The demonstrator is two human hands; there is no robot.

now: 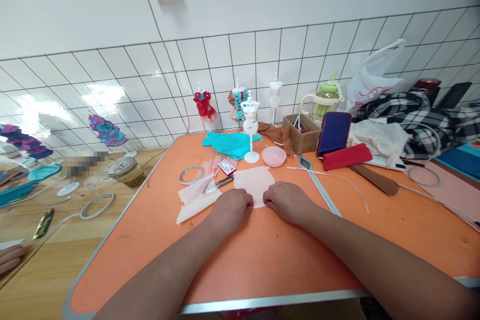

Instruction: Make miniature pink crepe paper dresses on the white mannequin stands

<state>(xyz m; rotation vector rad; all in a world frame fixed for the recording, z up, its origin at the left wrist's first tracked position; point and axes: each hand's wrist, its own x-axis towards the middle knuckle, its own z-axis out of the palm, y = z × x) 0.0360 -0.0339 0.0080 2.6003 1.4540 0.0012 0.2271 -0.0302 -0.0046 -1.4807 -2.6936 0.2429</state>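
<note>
A small pale pink sheet [255,182], crepe paper by its look, lies flat on the orange table [240,255]. My left hand [234,207] has its fingers curled closed on the sheet's near left edge. At the near right edge my right hand [285,201] grips it the same way; the fingertips of both hands are partly hidden. Left of my left hand are small thread snips [222,183] and a larger torn pale pink piece [197,200]. Just beyond the sheet stand a white mini dress form [251,127] and a pink bowl [273,156].
Turquoise crepe paper [228,145], a tape roll [191,174] and a cardboard box [302,132] lie farther back. A phone [335,132] leans beside a red roll [347,156] at right. Another person's hand [10,258] rests on the wooden table [48,280] at left.
</note>
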